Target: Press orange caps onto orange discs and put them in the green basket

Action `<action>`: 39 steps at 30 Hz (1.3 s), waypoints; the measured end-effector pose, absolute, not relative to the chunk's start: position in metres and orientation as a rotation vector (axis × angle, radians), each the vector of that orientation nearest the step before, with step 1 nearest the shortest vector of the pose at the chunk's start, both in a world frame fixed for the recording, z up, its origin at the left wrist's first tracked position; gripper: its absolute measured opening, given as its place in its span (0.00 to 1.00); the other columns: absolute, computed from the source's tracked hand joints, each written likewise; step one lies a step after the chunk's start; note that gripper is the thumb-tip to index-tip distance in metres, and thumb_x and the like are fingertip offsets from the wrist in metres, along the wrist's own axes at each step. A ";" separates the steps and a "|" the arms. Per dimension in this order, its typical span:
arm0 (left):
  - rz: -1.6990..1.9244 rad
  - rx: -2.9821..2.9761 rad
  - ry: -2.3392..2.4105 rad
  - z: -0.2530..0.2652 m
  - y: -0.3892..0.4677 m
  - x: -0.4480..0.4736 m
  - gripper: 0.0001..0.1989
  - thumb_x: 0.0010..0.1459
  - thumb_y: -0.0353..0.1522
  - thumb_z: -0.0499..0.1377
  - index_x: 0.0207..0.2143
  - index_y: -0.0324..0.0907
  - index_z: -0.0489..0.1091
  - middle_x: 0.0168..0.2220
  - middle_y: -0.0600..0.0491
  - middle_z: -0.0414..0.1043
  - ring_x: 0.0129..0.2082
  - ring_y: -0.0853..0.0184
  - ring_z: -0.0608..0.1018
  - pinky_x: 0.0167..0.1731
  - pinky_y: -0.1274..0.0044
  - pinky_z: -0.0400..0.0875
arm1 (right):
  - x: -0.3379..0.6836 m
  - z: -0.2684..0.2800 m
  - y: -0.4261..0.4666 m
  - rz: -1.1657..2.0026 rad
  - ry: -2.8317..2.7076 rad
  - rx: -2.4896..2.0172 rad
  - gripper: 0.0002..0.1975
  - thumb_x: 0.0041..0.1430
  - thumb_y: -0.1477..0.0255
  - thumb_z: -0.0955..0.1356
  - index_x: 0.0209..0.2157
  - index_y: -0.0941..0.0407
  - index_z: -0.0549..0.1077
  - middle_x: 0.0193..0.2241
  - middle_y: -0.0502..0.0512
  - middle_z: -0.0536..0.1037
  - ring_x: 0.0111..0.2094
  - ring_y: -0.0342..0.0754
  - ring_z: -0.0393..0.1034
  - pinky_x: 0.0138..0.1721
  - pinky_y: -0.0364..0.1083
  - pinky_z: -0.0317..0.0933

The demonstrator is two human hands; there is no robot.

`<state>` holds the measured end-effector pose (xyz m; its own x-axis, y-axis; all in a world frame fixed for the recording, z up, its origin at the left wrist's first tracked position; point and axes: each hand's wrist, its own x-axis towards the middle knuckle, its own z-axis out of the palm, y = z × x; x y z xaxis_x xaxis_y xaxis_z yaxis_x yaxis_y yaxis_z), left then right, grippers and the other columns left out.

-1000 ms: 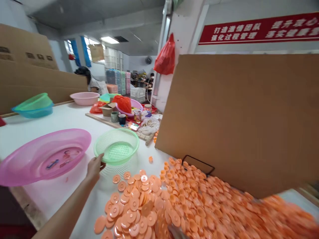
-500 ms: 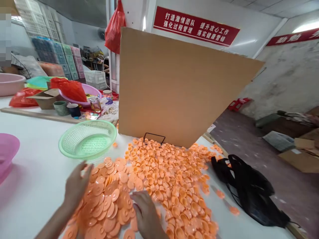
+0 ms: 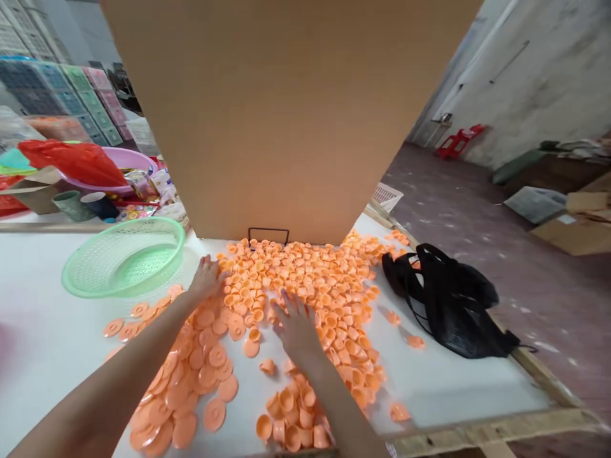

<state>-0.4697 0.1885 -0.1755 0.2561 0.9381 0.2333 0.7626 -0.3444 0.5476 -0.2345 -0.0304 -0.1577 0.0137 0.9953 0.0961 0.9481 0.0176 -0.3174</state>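
My left hand [image 3: 207, 278] reaches to the left edge of a heap of small orange plastic cups [image 3: 329, 273], its fingers apart and touching the outermost ones. Flat orange saucers [image 3: 191, 356] lie in a loose pile beneath and in front of that forearm. My right hand [image 3: 294, 323] is spread open at the near left side of the cups, its fingertips against them. Below its wrist sits a smaller cluster of cups [image 3: 291, 407]. Neither hand shows anything gripped. A strip of white table [image 3: 245, 388] separates the saucers from that cluster.
A large cardboard sheet [image 3: 286, 114] stands upright behind the cups, with a thin black wire frame [image 3: 268, 229] at its foot. To the left is a green mesh basket [image 3: 124, 261]. A black bag [image 3: 449, 305] lies near the right edge. Farther back are red bags [image 3: 71, 162] and mugs [image 3: 100, 207].
Both hands have moved forward, away from the saucers to the cups. A bare strip has opened between saucers and cups, and a small cup cluster now lies nearest me. The view has tilted down and right.
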 end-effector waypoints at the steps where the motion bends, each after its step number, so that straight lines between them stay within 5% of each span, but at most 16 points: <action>1: 0.712 2.261 1.516 -0.179 0.181 -0.459 0.19 0.56 0.43 0.58 0.43 0.39 0.72 0.55 0.39 0.68 0.66 0.50 0.56 0.63 0.59 0.49 | -0.225 -0.156 -0.028 0.205 -1.986 -2.022 0.27 0.60 0.74 0.68 0.60 0.46 0.63 0.67 0.54 0.51 0.65 0.62 0.44 0.59 0.66 0.44; 7: 0.578 2.339 1.440 -0.180 0.128 -0.419 0.32 0.62 0.47 0.49 0.63 0.38 0.56 0.65 0.38 0.54 0.67 0.50 0.54 0.62 0.57 0.52 | -0.213 -0.132 -0.066 0.258 -1.961 -1.961 0.31 0.57 0.70 0.72 0.61 0.49 0.63 0.64 0.59 0.57 0.64 0.64 0.48 0.60 0.65 0.46; 13: 0.452 2.595 1.555 -0.195 0.026 -0.434 0.34 0.62 0.50 0.49 0.66 0.48 0.50 0.68 0.41 0.45 0.68 0.42 0.46 0.60 0.45 0.39 | -0.251 -0.154 -0.134 0.520 -2.213 -1.645 0.34 0.58 0.55 0.69 0.63 0.45 0.58 0.66 0.54 0.53 0.66 0.63 0.42 0.63 0.68 0.37; 18: 0.425 2.830 1.386 -0.208 -0.032 -0.447 0.38 0.61 0.53 0.49 0.68 0.51 0.40 0.69 0.43 0.44 0.67 0.45 0.50 0.61 0.48 0.46 | -0.234 -0.172 -0.122 0.360 -2.149 -1.870 0.27 0.65 0.58 0.62 0.63 0.46 0.58 0.66 0.58 0.54 0.66 0.62 0.41 0.61 0.70 0.34; 21: 0.428 2.859 1.280 -0.198 -0.037 -0.471 0.31 0.66 0.45 0.45 0.68 0.50 0.41 0.68 0.47 0.46 0.68 0.54 0.51 0.63 0.58 0.52 | -0.234 -0.168 -0.114 0.230 -2.076 -2.016 0.22 0.66 0.67 0.62 0.60 0.47 0.64 0.65 0.57 0.57 0.66 0.62 0.44 0.61 0.69 0.35; 24: 0.463 2.777 1.551 -0.187 -0.031 -0.511 0.26 0.68 0.40 0.43 0.67 0.50 0.46 0.68 0.49 0.49 0.68 0.54 0.49 0.63 0.51 0.43 | -0.264 -0.163 -0.113 0.197 -2.020 -2.024 0.21 0.66 0.72 0.59 0.59 0.48 0.65 0.63 0.55 0.61 0.65 0.58 0.46 0.62 0.63 0.37; 27: 0.337 2.674 1.795 -0.186 -0.023 -0.552 0.26 0.65 0.44 0.47 0.65 0.53 0.53 0.68 0.50 0.49 0.68 0.46 0.47 0.58 0.40 0.35 | -0.302 -0.166 -0.109 0.278 -2.107 -1.878 0.22 0.68 0.64 0.59 0.62 0.48 0.61 0.65 0.53 0.58 0.66 0.56 0.45 0.64 0.60 0.38; 33: 0.270 2.558 1.908 -0.196 -0.030 -0.590 0.33 0.60 0.52 0.50 0.65 0.55 0.51 0.69 0.50 0.45 0.67 0.37 0.39 0.54 0.36 0.34 | -0.323 -0.178 -0.098 0.256 -2.088 -1.996 0.31 0.61 0.54 0.65 0.63 0.47 0.59 0.66 0.59 0.53 0.66 0.63 0.43 0.63 0.64 0.39; 39: 0.300 2.676 1.568 -0.196 -0.043 -0.588 0.31 0.61 0.54 0.46 0.65 0.61 0.46 0.68 0.54 0.48 0.68 0.48 0.46 0.60 0.45 0.29 | -0.356 -0.173 -0.090 0.349 -2.263 -1.767 0.30 0.65 0.51 0.59 0.65 0.45 0.54 0.68 0.55 0.47 0.68 0.58 0.32 0.63 0.66 0.30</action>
<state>-0.5877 -0.0428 -0.1965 0.4754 0.8665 0.1522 0.8616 -0.4935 0.1189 -0.3556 -0.0904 -0.1735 -0.2344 0.9710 0.0477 0.9114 0.2365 -0.3369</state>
